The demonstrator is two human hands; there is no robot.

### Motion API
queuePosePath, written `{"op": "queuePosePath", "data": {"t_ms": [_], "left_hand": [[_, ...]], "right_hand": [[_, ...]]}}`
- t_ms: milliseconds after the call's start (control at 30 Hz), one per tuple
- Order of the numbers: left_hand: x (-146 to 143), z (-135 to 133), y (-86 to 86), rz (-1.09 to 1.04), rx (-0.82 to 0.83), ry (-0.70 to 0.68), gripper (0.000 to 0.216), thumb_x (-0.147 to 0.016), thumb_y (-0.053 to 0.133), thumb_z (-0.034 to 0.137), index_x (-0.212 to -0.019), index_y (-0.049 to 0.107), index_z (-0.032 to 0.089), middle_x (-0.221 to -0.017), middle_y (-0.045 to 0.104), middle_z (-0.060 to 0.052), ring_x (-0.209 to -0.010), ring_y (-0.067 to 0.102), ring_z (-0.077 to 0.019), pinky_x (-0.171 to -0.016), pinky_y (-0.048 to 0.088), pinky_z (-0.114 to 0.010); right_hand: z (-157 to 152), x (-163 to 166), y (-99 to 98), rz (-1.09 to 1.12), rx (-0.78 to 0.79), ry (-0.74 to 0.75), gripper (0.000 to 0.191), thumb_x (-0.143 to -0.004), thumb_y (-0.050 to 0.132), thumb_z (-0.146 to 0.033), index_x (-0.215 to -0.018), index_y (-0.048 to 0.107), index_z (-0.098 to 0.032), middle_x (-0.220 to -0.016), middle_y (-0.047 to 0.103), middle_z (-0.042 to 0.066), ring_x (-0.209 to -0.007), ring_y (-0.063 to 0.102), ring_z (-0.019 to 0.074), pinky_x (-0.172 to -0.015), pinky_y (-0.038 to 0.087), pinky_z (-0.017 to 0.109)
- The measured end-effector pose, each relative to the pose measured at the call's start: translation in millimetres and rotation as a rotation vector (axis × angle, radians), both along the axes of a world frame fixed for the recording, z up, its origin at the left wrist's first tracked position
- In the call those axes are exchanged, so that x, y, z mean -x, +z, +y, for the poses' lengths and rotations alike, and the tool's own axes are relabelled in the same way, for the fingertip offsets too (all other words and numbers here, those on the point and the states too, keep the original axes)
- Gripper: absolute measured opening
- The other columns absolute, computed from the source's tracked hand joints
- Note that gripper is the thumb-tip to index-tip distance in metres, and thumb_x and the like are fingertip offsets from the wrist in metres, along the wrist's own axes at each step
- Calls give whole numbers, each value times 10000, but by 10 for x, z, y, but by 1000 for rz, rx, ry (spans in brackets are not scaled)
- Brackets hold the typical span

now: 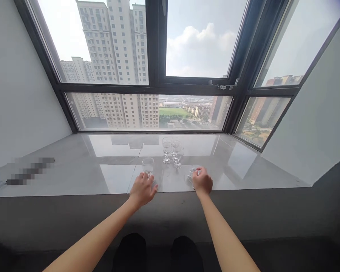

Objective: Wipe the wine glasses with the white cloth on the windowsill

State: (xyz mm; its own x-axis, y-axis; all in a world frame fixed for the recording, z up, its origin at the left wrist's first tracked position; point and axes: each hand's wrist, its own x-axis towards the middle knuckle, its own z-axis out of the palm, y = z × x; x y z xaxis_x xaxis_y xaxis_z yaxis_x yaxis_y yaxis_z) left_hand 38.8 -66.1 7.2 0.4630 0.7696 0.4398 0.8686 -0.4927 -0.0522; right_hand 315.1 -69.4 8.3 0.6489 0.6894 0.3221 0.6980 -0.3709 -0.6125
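A clear stemmed glass (pixel 148 165) stands near the front of the grey glossy sill (pixel 243 166). My left hand (pixel 142 190) rests around its base with the fingers spread; whether it grips the stem is hidden. My right hand (pixel 202 181) is closed on a small white crumpled cloth (pixel 193 172) lying on the sill. A cluster of three more stemmed glasses (pixel 172 150) stands upright a little farther back, between my two hands.
A large black-framed window (pixel 155 85) rises behind the sill, with white walls on both sides. A pixelated dark patch (pixel 31 170) lies on the sill's left part. The sill's front edge (pixel 73 194) drops to a dark ledge in front of me.
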Motion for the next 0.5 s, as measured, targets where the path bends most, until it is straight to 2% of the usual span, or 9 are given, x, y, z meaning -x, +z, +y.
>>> {"op": "queuePosePath", "data": {"t_ms": [267,500], "left_hand": [[7,18,-7,12,12,-8,492,-890,330,547,-1149,551,193,-1084,540,-140,-1089,433,-304,-924,324,-463],[-24,-38,8,4,-4,42,445,-858,398,506,-1102,581,182,-1000,583,-148,-986,490,-302,-814,394,-422]], "right_hand": [[-2,-2,-23,24,-39,-19,265,-836,435,-319,-1011,610,-226,-742,634,24,-644,533,160,-578,266,246],[-46,26,37,-40,25,56,275,-874,388,-345,-966,610,-212,-716,616,25,-637,527,157,-572,251,251]]}}
